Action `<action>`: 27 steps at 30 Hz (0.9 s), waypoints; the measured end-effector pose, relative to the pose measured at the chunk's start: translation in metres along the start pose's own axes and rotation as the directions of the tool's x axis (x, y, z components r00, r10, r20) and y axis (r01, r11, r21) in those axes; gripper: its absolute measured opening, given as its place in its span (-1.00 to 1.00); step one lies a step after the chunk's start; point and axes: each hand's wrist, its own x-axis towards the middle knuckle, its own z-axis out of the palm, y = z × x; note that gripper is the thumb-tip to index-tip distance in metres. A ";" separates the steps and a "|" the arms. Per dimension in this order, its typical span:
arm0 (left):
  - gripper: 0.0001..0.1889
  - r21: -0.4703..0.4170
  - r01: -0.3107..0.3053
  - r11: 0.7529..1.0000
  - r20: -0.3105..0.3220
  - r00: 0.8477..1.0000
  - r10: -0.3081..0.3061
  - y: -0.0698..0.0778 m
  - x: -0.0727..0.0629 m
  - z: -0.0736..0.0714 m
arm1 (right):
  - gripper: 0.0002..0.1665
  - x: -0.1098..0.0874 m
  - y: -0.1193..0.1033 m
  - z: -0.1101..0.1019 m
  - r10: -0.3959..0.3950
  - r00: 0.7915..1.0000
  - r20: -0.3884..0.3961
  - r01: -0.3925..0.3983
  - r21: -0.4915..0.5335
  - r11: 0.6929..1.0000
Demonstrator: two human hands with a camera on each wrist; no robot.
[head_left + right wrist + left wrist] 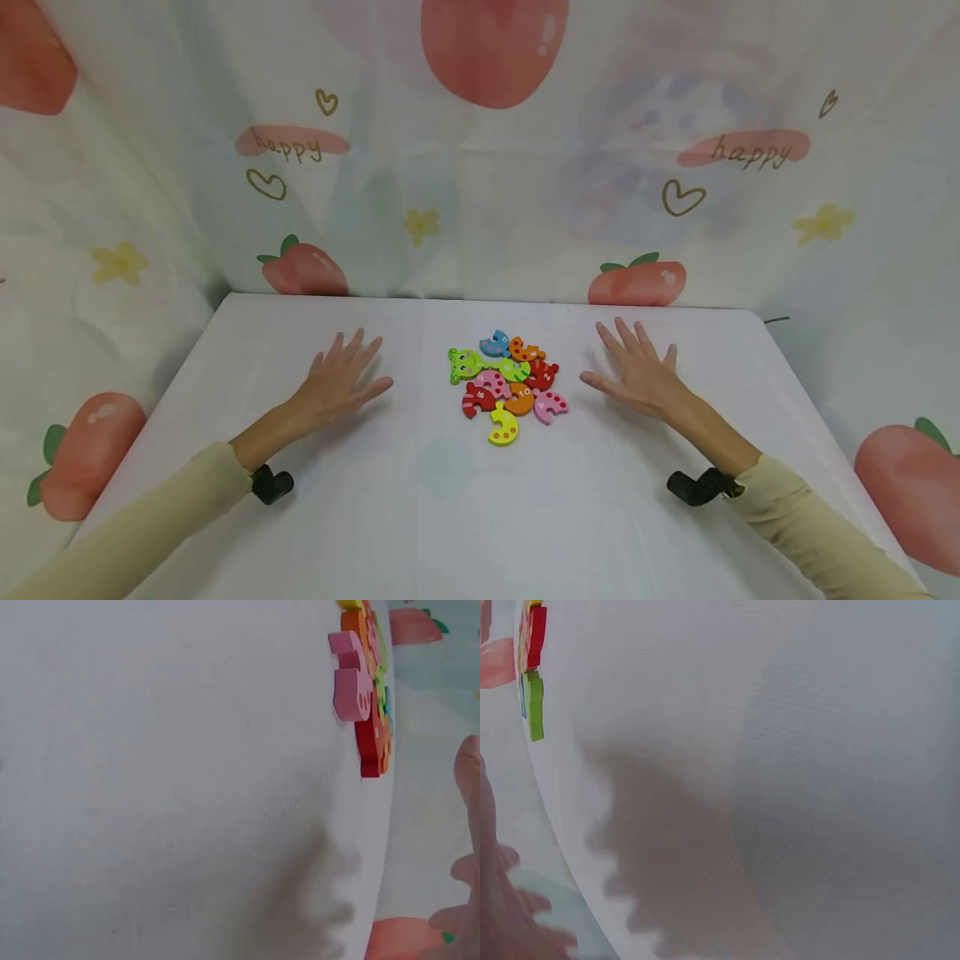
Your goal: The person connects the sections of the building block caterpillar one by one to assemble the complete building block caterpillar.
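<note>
A cluster of colourful numbered puzzle pieces lies mid-table in the head view. Among them are a green piece with an animal face (467, 364), a blue piece (495, 343), a yellow piece (503, 425), a pink piece (551, 405) and a red piece (542, 374). To their left my left hand (337, 379) is held with its fingers spread, holding nothing. On the other side my right hand (636, 371) is likewise spread and holds nothing, apart from the pieces. In the right wrist view, a pink piece (349, 696) shows at the cluster's near side.
The white table (360, 517) stretches under both arms. A hanging cloth (510, 200) printed with fruit, hearts and flowers stands behind it and at the sides. Black wrist cameras (272, 484) sit at both cuffs.
</note>
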 end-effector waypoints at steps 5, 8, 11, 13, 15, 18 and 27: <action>-0.25 -0.235 -0.113 0.965 0.004 0.993 0.117 0.011 0.010 0.008 | -0.10 0.005 -0.005 0.011 -0.167 0.985 -0.050 0.173 0.207 0.963; -0.27 -0.346 -0.150 0.926 -0.018 0.988 0.153 0.024 0.020 0.016 | -0.23 0.010 -0.010 0.020 -0.230 0.962 -0.145 0.265 0.315 0.911; -0.28 -0.439 -0.150 0.886 -0.028 0.988 0.154 0.038 0.031 0.025 | -0.31 0.013 -0.016 0.027 -0.242 0.941 -0.236 0.320 0.390 0.864; -0.27 -0.492 -0.129 0.861 -0.019 0.990 0.137 0.046 0.039 0.032 | -0.33 0.013 -0.018 0.032 -0.217 0.935 -0.281 0.324 0.423 0.846; -0.25 -0.544 -0.109 0.832 -0.012 0.992 0.122 0.053 0.047 0.040 | -0.34 0.009 -0.019 0.035 -0.171 0.935 -0.311 0.305 0.455 0.837; -0.26 -0.611 -0.087 0.787 -0.028 0.996 0.088 0.062 0.056 0.050 | -0.36 0.004 -0.019 0.041 -0.117 0.933 -0.340 0.283 0.493 0.823; -0.35 -0.620 -0.076 0.781 -0.112 0.994 0.008 0.074 0.061 0.054 | -0.41 0.009 -0.023 0.048 -0.123 0.927 -0.354 0.297 0.493 0.818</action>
